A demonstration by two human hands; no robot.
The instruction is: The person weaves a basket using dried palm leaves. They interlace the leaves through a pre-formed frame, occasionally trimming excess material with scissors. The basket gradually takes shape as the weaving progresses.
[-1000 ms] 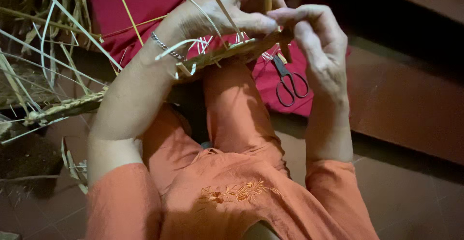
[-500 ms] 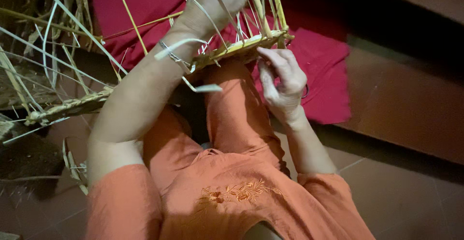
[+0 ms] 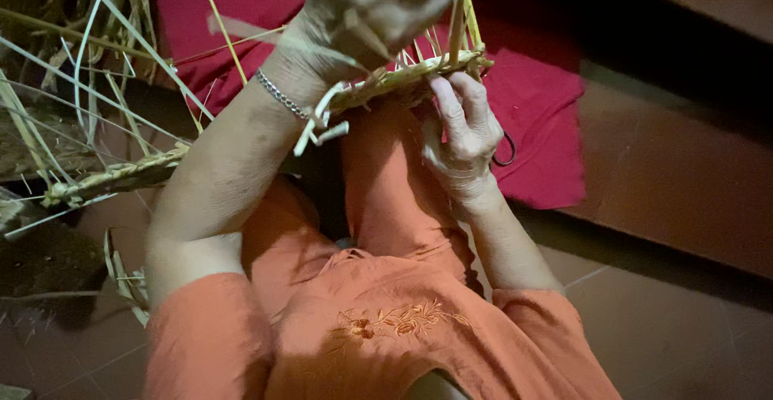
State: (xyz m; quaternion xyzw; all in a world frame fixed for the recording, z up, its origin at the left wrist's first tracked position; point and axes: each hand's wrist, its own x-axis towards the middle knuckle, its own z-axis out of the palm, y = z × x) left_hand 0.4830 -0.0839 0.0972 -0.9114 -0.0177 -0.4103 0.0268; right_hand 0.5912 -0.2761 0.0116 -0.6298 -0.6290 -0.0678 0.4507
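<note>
Floor (image 3: 668, 319): brown tile, bottom and right of frame, with a darker raised step (image 3: 684, 183) running across the right side.

Red cloth (image 3: 539, 118): spread on the floor past the knees, reaches from top centre out to the right edge of the lap.

Orange garment (image 3: 378, 327): covers torso and the raised knee (image 3: 386, 183); small embroidered flower on the chest.

Loose straw pile (image 3: 72, 70): left side, long pale strands fanning up and out. A second braided straw piece (image 3: 113, 179) lies across it, well apart from the hands.

Woven straw strip (image 3: 411, 78): the piece in hand. Sits above the knee, in front of the red cloth, running from the left wrist up-right to the upright stakes (image 3: 460, 22) at its far end. Loose pale ends (image 3: 322, 122) hang off its near end just beside the wrist.

Left hand (image 3: 378, 14): at the top of frame, blurred, over the strip. Fingers curled in on the strands above it; exact grip cannot be made out. Thin metal bracelet (image 3: 282, 94) on the wrist.

Right hand (image 3: 459, 134): under the strip's right end, palm toward the knee. Fingers (image 3: 451, 98) extended up and touching the underside edge, thumb side pressed against it, not closed into a fist.

Dark loop (image 3: 507, 150): a scissor handle by the look, peeks out just behind the right hand on the cloth, rest hidden.
</note>
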